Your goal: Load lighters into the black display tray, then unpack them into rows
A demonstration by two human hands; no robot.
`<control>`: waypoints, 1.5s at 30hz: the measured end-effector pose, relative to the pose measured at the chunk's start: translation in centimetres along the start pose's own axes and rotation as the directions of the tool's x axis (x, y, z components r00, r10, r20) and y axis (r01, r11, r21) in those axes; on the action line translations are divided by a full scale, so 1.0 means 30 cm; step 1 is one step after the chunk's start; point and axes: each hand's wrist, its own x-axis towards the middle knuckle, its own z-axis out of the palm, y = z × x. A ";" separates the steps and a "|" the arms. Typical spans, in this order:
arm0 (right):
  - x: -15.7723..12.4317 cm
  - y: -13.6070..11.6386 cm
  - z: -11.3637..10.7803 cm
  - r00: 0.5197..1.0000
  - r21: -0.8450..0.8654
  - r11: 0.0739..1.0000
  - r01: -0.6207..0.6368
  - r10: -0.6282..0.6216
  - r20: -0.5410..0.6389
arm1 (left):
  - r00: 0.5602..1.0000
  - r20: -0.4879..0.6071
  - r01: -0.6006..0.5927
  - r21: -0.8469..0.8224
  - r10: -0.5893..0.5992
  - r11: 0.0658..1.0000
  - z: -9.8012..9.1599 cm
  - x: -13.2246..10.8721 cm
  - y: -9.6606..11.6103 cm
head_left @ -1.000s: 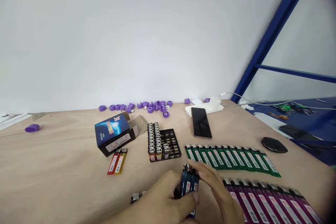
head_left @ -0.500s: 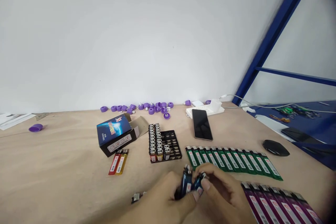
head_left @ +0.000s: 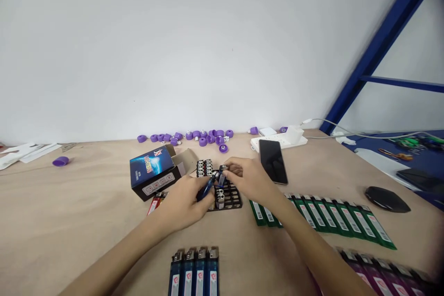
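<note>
Two hands are over the black lighter tray (head_left: 233, 201): we record the left hand (head_left: 182, 199) grasping a blue lighter (head_left: 206, 189) and the right hand (head_left: 248, 178) gripping a second lighter (head_left: 222, 175). Four blue lighters (head_left: 193, 273) lie side by side on the near table (head_left: 86, 222).

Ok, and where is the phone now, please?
In the head view, the phone lies just right of the right hand, its top end at the white power strip.
</note>
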 end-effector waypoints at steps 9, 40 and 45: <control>-0.033 0.034 0.042 0.984 -0.090 0.995 0.042 -0.025 0.175 | 0.986 0.161 -0.097 0.348 0.043 0.933 -0.007 -0.044 0.059; 0.011 -0.011 -0.079 0.949 0.102 0.991 0.089 -0.053 -0.310 | 0.995 -0.089 0.055 0.240 -0.035 0.969 0.037 -0.019 0.005; 0.021 0.037 -0.012 0.987 -0.007 1.000 0.001 -0.002 -0.163 | 0.999 0.004 0.045 0.248 -0.048 0.968 0.054 -0.024 0.017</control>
